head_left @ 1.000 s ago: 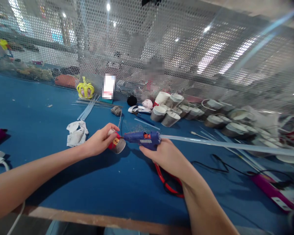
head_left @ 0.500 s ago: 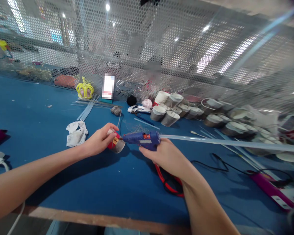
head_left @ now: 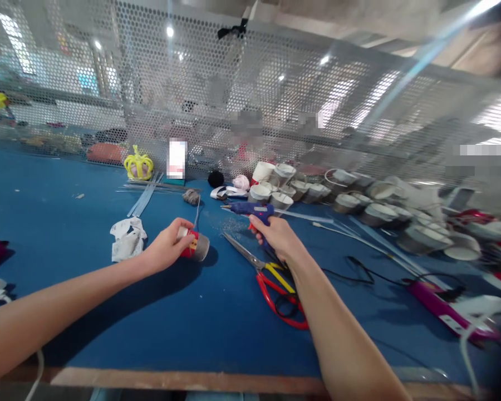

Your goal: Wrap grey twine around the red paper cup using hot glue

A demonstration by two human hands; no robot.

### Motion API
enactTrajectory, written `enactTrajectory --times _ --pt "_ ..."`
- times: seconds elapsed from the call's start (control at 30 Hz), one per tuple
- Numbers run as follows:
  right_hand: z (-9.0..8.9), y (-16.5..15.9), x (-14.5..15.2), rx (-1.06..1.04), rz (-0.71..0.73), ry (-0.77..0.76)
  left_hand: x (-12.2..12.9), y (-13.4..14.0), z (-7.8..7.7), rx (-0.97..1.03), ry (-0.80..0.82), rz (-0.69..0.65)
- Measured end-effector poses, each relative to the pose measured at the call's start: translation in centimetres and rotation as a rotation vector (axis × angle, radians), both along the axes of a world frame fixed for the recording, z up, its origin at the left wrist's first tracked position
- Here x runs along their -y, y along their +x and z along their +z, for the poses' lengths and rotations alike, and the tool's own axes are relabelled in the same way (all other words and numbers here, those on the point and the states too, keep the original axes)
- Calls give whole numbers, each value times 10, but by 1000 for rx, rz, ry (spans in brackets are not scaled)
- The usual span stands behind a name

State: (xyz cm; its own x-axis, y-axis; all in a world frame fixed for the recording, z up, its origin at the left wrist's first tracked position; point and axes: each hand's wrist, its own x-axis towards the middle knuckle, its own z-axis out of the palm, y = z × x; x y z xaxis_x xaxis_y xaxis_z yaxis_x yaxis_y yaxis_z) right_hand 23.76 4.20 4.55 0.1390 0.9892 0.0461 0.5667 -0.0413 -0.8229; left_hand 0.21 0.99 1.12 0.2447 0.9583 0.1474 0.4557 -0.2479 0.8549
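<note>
1. Head view: crumpled white paper is seen at the left on the blue desk.
2. A small red-and-grey cup is held tilted by the left hand, the fingers closed around its red part; whether the desk is touched cannot be told.
3. Grey yarn is placed behind it, a strand led toward the cup.
4. Red-handled scissors are laid to the right.
5. A blue glue gun is gripped by the right hand, fingers wrapped around its handle, its nozzle pointed left, apart from the cup.
6. Grey buckets are heaped behind a purple power strip.
</note>
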Motion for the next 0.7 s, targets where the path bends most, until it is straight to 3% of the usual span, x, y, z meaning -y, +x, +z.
enactTrajectory --times 0.17,0.3,0.5,0.6,0.7 --pt "-20 7 -17 221 -33 -80 6 -1 -5 99 -59 5" --pt "-26 11 -21 496 -52 -124 10 -5 -7 127 -69 -18" --pt "-6 11 -25 861 -87 -150 11 -6 -8 135 -73 -28" --pt "5 2 -43 979 21 -128 12 -5 -8 157 -75 -19" --pt "5 -11 -68 1060 156 -138 12 -5 -10 171 -83 -15"
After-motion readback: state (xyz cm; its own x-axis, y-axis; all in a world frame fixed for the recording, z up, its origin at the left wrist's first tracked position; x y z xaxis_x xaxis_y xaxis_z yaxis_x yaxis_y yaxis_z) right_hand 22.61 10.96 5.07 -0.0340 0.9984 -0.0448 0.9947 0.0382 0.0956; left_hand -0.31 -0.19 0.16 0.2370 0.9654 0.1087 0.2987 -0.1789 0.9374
